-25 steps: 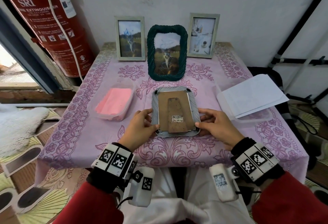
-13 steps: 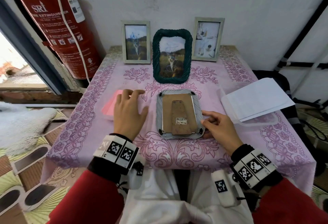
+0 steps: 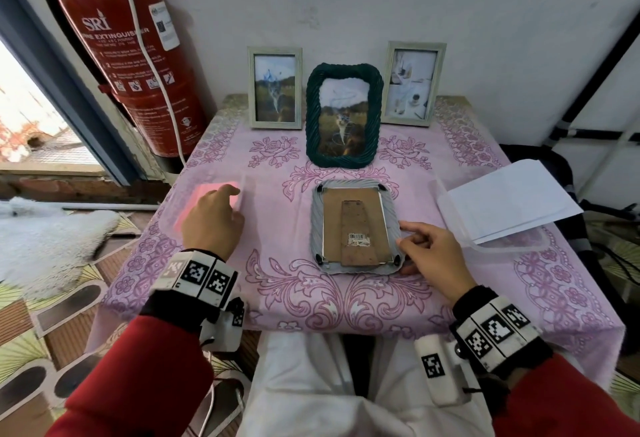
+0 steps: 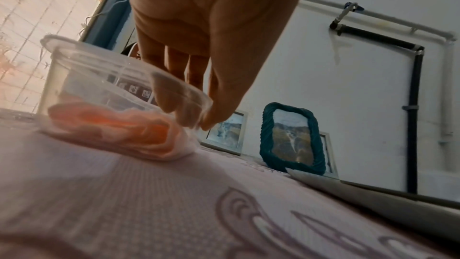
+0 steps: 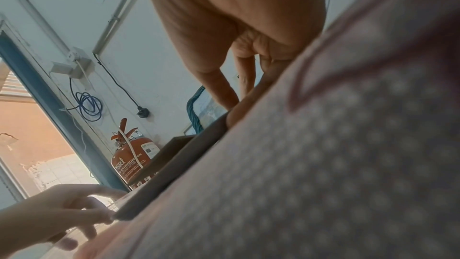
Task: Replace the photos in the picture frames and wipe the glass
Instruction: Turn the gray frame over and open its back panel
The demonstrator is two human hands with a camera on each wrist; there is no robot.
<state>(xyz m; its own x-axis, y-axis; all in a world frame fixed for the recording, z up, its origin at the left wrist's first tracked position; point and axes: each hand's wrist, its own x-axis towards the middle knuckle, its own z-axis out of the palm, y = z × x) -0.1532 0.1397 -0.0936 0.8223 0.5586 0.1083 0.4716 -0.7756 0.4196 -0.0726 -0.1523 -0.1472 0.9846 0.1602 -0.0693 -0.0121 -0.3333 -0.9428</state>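
Beside the SRI extinguisher (image 3: 128, 55), left hand (image 3: 211, 222) apparently reaches relaxed; right fingers (image 3: 414, 228) rest on frame (image 3: 355, 228).

Grey frame (image 3: 356, 228) face-down mid-table, brown backing up; pink cloth (image 4: 112, 127) folded in clear tub (image 4: 74, 62).

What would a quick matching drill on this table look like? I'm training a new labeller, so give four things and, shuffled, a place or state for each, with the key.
Things:
1. green frame
2. grey frame
3. pink cloth
4. white paper

Places or states:
A. inside a clear tub under the left hand
B. face down, cardboard back up, right hand at its edge
C. on a tub at the table's right side
D. upright, between two pale frames

Pairs: 1-D, 2-B, 3-A, 4-C
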